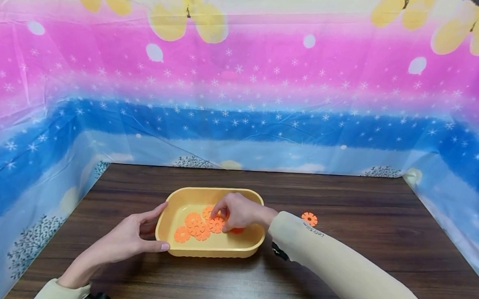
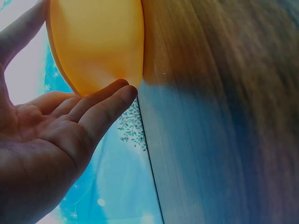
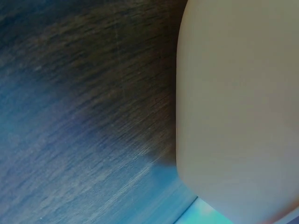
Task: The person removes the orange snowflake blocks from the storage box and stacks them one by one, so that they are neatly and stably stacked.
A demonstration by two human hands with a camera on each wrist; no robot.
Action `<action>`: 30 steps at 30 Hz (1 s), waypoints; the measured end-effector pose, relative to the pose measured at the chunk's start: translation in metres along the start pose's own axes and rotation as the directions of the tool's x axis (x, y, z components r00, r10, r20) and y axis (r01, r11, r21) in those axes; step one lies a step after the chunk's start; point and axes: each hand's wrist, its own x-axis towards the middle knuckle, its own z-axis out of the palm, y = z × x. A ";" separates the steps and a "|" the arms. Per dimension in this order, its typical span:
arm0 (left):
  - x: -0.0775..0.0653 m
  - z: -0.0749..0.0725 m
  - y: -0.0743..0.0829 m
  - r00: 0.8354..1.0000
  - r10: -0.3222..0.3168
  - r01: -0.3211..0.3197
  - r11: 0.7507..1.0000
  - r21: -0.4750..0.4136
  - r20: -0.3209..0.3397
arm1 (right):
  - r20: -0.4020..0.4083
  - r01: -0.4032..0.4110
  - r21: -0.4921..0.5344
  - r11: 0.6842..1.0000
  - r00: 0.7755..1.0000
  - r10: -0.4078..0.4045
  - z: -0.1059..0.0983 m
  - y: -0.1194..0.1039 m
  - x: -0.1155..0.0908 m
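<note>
Where the left hand [image 1: 121, 238] meets the yellow tray [image 1: 213, 253], we see fingers nearly straight and close together, the thumb well apart from them at the tray's near corner; the left wrist view matches, fingers laid along the tray's outside. The right hand [image 1: 242, 210] reaches over the rim into the tray, fingers bent down, thumb and index tips a little apart with one of the orange notched discs [image 1: 195, 224] showing between them; whether they pinch it we cannot tell. We log the other discs as an overlapping bunch on the tray floor, mostly just left of the right fingertips, plus an orange bit partly hidden under that hand. A lone orange disc [image 1: 304, 217] lies outside the tray on the dark wood table [image 1: 342, 198], right of the right fingers, just beside the cuff. We note pale sleeves [image 1: 339, 258] on both arms and, well beyond all fingers, a pink-and-blue patterned cloth [image 1: 242, 91] behind the table.
</note>
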 end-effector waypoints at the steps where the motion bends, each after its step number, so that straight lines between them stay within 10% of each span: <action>1: 0.000 0.000 0.000 1.000 0.000 0.000 1.000 0.003 0.000 | 0.001 0.001 0.000 1.000 1.000 -0.001 0.000 0.000 0.000; 30: -0.002 0.000 0.001 1.000 -0.004 0.004 1.000 0.013 -0.015 | 0.059 -0.050 0.013 0.999 0.997 0.049 0.001 -0.003 0.000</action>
